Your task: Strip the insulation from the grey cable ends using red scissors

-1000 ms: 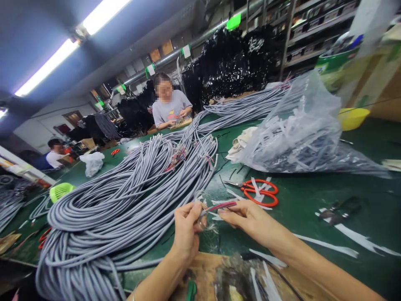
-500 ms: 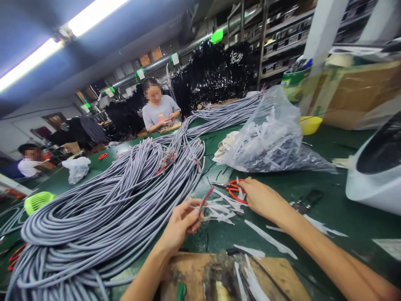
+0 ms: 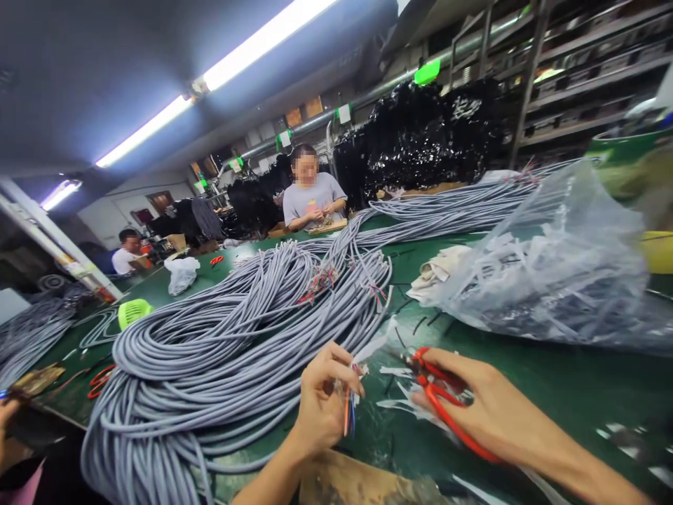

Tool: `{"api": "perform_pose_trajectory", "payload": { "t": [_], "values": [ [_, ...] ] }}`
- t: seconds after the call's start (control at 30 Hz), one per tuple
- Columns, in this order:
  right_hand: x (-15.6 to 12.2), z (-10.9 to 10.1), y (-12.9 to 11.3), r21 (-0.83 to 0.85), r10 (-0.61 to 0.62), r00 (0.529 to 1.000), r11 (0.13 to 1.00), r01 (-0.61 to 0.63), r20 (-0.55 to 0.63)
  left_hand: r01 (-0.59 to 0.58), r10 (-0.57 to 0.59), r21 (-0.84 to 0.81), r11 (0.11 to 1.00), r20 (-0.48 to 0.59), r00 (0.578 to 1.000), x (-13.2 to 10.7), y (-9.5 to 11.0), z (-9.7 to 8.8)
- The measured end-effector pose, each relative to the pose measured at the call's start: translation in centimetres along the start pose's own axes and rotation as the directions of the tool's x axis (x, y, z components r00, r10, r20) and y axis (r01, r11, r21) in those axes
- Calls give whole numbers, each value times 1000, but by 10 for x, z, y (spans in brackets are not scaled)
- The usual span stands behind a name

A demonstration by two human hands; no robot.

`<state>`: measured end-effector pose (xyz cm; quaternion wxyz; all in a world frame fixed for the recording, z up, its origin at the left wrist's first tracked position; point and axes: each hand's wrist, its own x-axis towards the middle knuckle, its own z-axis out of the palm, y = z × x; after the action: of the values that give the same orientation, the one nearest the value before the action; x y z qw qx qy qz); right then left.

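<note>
My left hand (image 3: 329, 396) is closed around the end of a grey cable, whose thin coloured wires (image 3: 349, 415) poke out below the fingers. Some white strands show at the fingertips. In my right hand (image 3: 486, 400) is a pair of red-handled scissors (image 3: 435, 393), gripped by the handles. Their blades point up and left toward the left hand, apart from the wires and blurred by motion. Strips of white film (image 3: 407, 405) lie on the table between the two hands.
A large coil of grey cables (image 3: 210, 365) fills the table's left side. A clear bag of white scraps (image 3: 547, 280) stands at right, beside a cloth (image 3: 439, 272). A worn wooden board (image 3: 362, 480) is nearest me. Co-workers sit across the table (image 3: 314, 193) and at far left.
The view has swung left. The scissors are now nearer me with handles spread. My left hand has turned, and the coloured wires now point down rather than up.
</note>
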<state>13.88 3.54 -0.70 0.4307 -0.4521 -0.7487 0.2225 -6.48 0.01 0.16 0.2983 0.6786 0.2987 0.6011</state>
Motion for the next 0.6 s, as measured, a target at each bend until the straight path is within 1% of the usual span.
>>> {"api": "perform_pose_trajectory", "payload": {
  "t": [0.03,0.07,0.1,0.17,0.3,0.37,0.47,0.53,0.6],
  "values": [
    [-3,3,-5,-10,-20,995,1000,21,97,-5,5,26,1000,-12,1000,0,0,0],
    [-5,6,-9,-9,-34,986,999,36,165,-5,5,49,999,-10,1000,-1,1,1],
    [-8,7,-13,-11,-42,977,999,45,211,-5,4,72,997,3,1000,-1,1,2],
    [-10,8,-19,-21,-49,970,998,56,240,-17,12,133,991,40,999,-2,2,3],
    [-11,5,-20,-29,-101,960,993,112,260,-84,59,228,970,112,992,-2,5,6],
    [-10,4,-17,-28,-142,956,988,154,258,-100,70,224,969,139,988,-1,5,7],
    [-10,4,-12,-40,-190,954,978,204,234,-94,61,217,972,152,986,0,6,8],
    [-11,4,-11,-43,-188,960,979,201,209,-83,52,212,974,147,988,0,7,8],
    [-11,3,-11,-28,-138,979,989,144,150,-53,26,189,980,141,990,-1,8,9]
  ]
}}
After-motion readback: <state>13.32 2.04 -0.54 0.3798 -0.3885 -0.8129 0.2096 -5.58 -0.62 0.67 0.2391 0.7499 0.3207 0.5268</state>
